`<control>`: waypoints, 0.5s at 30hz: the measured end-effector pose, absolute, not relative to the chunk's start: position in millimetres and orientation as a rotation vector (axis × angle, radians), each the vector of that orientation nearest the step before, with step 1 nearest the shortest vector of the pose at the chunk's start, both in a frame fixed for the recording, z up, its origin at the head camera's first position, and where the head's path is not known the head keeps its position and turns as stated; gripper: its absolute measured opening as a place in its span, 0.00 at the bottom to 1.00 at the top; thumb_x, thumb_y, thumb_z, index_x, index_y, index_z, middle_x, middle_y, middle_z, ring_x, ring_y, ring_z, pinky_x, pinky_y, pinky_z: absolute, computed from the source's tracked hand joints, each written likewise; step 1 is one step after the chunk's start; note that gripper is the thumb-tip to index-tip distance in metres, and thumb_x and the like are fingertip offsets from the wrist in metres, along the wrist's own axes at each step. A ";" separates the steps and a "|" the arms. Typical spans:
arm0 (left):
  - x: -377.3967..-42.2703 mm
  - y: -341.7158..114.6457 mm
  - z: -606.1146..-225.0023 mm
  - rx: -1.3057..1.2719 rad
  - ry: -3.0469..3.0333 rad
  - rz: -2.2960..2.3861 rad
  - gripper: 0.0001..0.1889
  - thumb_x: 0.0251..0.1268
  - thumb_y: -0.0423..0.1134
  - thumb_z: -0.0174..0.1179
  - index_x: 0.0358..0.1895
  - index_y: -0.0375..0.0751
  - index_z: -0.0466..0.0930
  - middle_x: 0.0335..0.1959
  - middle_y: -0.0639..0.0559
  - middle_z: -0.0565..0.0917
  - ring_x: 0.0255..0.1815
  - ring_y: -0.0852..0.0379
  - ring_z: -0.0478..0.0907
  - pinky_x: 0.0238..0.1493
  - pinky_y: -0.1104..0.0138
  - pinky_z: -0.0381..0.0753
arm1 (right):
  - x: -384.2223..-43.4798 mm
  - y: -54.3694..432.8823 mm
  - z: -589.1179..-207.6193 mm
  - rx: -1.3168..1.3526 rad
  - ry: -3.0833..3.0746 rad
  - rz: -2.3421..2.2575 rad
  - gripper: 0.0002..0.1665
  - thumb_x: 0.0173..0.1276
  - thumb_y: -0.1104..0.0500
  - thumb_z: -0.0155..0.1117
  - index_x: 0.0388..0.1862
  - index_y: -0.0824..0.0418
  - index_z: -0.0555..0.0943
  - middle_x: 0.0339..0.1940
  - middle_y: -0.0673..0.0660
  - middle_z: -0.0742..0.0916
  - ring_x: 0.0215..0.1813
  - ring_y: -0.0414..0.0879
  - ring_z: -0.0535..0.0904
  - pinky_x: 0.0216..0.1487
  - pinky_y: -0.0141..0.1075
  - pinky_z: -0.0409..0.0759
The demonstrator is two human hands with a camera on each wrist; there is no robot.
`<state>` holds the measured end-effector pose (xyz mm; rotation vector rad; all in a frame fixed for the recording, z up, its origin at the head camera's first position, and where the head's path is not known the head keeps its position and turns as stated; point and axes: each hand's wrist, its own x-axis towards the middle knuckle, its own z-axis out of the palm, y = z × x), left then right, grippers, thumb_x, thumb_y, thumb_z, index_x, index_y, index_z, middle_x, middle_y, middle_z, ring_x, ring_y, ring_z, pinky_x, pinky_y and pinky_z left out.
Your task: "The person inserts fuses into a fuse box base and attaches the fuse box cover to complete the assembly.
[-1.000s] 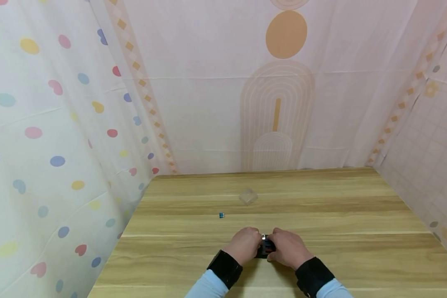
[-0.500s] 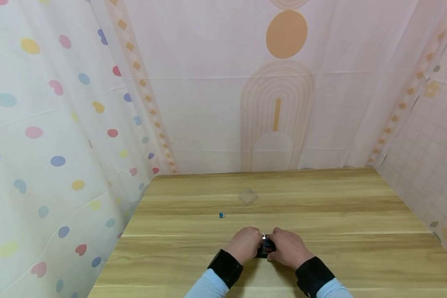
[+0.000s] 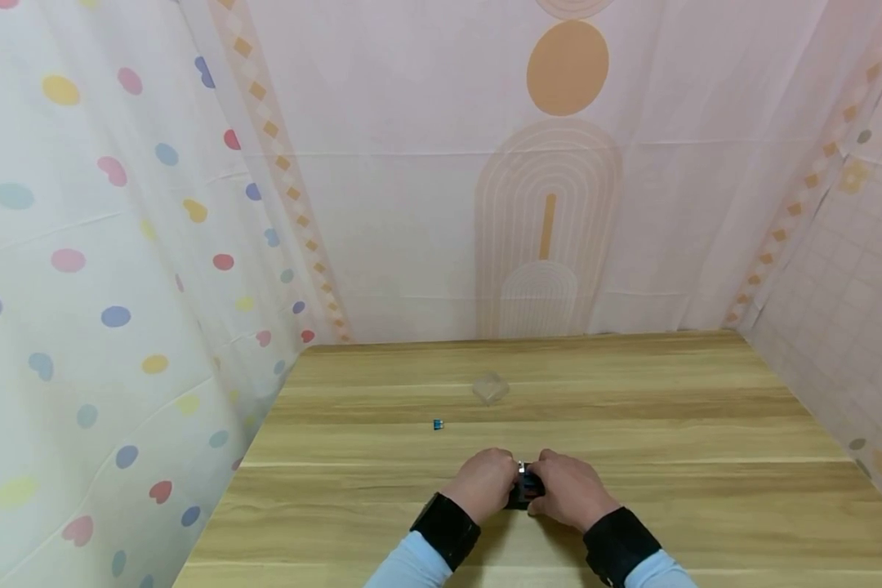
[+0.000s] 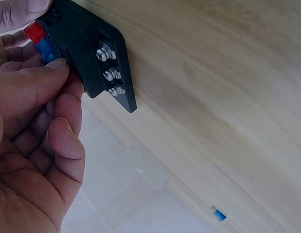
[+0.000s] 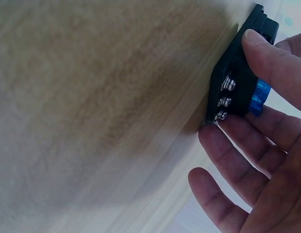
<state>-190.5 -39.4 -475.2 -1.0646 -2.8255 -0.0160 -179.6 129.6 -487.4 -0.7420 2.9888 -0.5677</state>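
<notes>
A black fuse block (image 4: 85, 53) with metal screw terminals (image 4: 106, 52) along one side stands close over the table. Red (image 4: 34, 32) and blue blade fuses (image 4: 45, 50) sit in a row in it. My left hand (image 3: 483, 483) pinches a red blade fuse (image 4: 72, 78) at the end of that row between thumb and forefinger, mostly hidden by the fingertips. With thumb and fingers at its edges, my right hand (image 3: 569, 488) grips the block from the other side. Blue fuses (image 5: 259, 94) show under that hand's thumb in the right wrist view.
On the wooden table (image 3: 669, 425), beyond the hands, lies a loose blue blade fuse (image 3: 438, 425). A clear plastic cover (image 3: 490, 388) lies farther back. Patterned curtains (image 3: 412, 204) hang behind the table and at both sides.
</notes>
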 end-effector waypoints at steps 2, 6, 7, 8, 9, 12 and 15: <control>-190.4 -39.5 -475.9 -1.065 -2.826 -0.020 0.09 0.56 0.32 0.71 0.22 0.46 0.85 0.22 0.59 0.79 0.25 0.68 0.74 0.31 0.75 0.74 | -179.6 129.4 -487.6 -0.742 2.992 -0.558 0.23 0.46 0.54 0.84 0.40 0.61 0.86 0.29 0.49 0.76 0.29 0.43 0.72 0.33 0.40 0.75; -190.2 -40.2 -477.7 -1.055 -2.835 -0.045 0.08 0.57 0.32 0.71 0.23 0.46 0.86 0.23 0.59 0.80 0.25 0.68 0.74 0.31 0.75 0.74 | -179.7 129.3 -488.3 -0.742 2.990 -0.556 0.24 0.47 0.54 0.83 0.41 0.62 0.86 0.30 0.48 0.76 0.29 0.42 0.72 0.34 0.40 0.75; -190.1 -40.5 -478.0 -1.051 -2.836 -0.052 0.08 0.57 0.32 0.71 0.23 0.46 0.86 0.23 0.59 0.80 0.25 0.68 0.74 0.31 0.75 0.74 | -179.9 129.3 -488.7 -0.742 2.987 -0.557 0.24 0.47 0.54 0.83 0.42 0.62 0.86 0.30 0.48 0.76 0.29 0.42 0.71 0.34 0.39 0.75; -189.9 -40.9 -478.2 -1.048 -2.839 -0.058 0.08 0.58 0.32 0.71 0.23 0.46 0.86 0.23 0.59 0.79 0.25 0.68 0.74 0.31 0.75 0.74 | -180.0 129.2 -489.2 -0.740 2.983 -0.562 0.24 0.47 0.54 0.83 0.42 0.62 0.86 0.30 0.48 0.76 0.29 0.43 0.71 0.34 0.39 0.75; -189.8 -41.2 -478.6 -1.044 -2.843 -0.068 0.08 0.58 0.32 0.71 0.23 0.45 0.86 0.23 0.58 0.79 0.25 0.68 0.74 0.31 0.75 0.74 | -180.0 129.2 -489.2 -0.739 2.981 -0.566 0.24 0.47 0.55 0.83 0.42 0.62 0.86 0.30 0.49 0.76 0.29 0.43 0.71 0.34 0.39 0.75; -190.1 -42.2 -479.6 -1.042 -2.841 -0.077 0.07 0.58 0.33 0.71 0.23 0.46 0.86 0.23 0.58 0.80 0.26 0.68 0.74 0.31 0.75 0.75 | -179.8 129.1 -488.8 -0.739 2.981 -0.564 0.24 0.47 0.55 0.83 0.42 0.63 0.86 0.30 0.49 0.76 0.29 0.43 0.71 0.34 0.39 0.75; -190.6 -42.5 -480.1 -1.039 -2.842 -0.085 0.07 0.58 0.33 0.71 0.24 0.46 0.86 0.24 0.58 0.80 0.26 0.68 0.75 0.32 0.75 0.75 | -179.4 129.1 -488.0 -0.742 2.987 -0.556 0.24 0.47 0.55 0.83 0.42 0.62 0.86 0.30 0.49 0.76 0.29 0.43 0.72 0.34 0.40 0.75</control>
